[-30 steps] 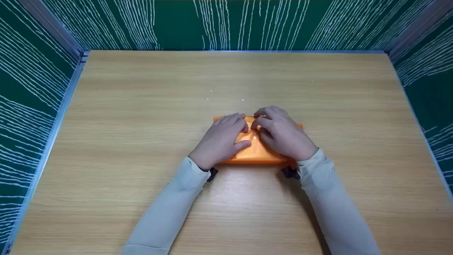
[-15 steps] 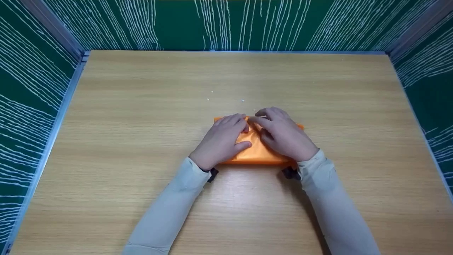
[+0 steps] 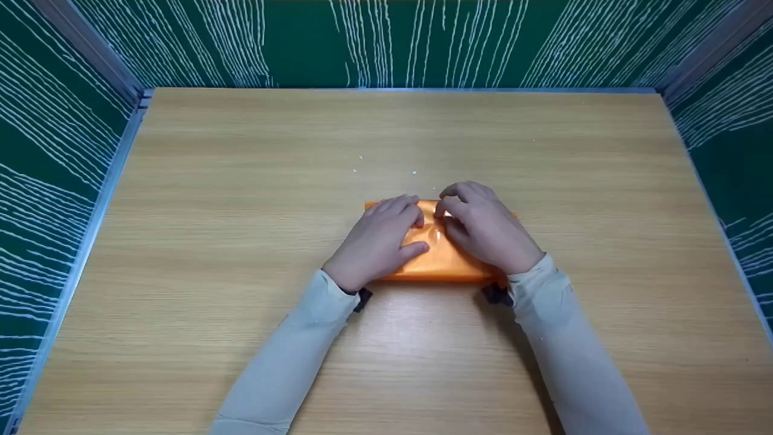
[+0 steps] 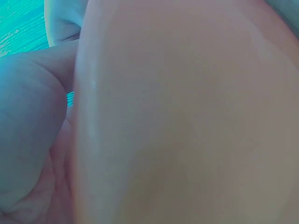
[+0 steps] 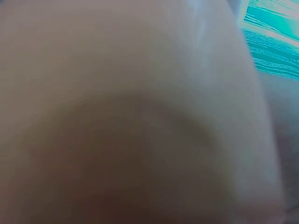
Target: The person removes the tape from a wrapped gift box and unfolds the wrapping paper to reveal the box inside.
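A shiny orange packet [image 3: 438, 260], flat and roughly rectangular, lies on the wooden table in the head view, its surface creased near the middle. My left hand [image 3: 380, 238] rests on its left part, fingers bent loosely over the far edge and thumb stretched across the top. On the right part sits my right hand [image 3: 483, 229], its index fingertip touching the packet and its thumb tucked beneath. Part of the packet is hidden under both hands. In the left wrist view, skin folds show beside a large blurred surface [image 4: 187, 112]; a similar blurred surface [image 5: 131, 116] fills the right wrist view.
Several tiny white specks [image 3: 414, 172] lie on the table [image 3: 241, 181] beyond the packet. Green panels [image 3: 308, 48] with white streaks stand behind and at both sides, with blue tape [image 3: 398, 89] along the table's edge. A dark wrist device [image 3: 496, 295] shows below each wrist.
My right index finger stretches leftward toward the left hand half a second ago, then draws back and bends again. The left hand and the packet stay nearly in place.
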Demonstrator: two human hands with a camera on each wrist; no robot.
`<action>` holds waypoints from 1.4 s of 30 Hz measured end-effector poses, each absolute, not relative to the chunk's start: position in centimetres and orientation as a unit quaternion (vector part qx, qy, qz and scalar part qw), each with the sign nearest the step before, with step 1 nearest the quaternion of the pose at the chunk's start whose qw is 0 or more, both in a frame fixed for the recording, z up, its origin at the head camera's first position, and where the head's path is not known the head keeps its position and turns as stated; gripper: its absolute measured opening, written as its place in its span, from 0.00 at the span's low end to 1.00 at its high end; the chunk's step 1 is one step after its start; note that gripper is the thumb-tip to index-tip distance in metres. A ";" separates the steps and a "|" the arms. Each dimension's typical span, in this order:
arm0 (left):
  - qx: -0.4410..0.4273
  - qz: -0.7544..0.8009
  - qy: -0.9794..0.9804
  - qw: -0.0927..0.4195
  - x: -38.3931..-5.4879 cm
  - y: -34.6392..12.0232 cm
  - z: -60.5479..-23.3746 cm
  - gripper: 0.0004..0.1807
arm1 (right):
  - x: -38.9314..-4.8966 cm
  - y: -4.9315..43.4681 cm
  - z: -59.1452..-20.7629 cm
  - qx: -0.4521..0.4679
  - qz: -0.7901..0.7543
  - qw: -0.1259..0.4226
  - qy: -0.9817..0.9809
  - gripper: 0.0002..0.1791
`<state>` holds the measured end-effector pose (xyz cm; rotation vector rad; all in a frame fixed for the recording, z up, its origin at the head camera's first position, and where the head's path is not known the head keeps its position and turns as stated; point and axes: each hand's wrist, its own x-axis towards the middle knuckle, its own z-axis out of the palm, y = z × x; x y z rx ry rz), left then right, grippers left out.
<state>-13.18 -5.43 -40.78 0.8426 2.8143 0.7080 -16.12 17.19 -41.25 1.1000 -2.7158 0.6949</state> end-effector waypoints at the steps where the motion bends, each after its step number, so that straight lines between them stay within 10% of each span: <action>1: 0.279 0.233 0.930 0.059 -13.2 -5.4 -40.8 0.18 | -16.1 17.2 -41.2 0.361 0.233 0.066 -0.900 0.02; 42: 0.285 0.216 0.931 0.071 -13.0 -5.3 -40.4 0.18 | -16.0 16.7 -41.0 0.291 0.212 0.042 -0.932 0.18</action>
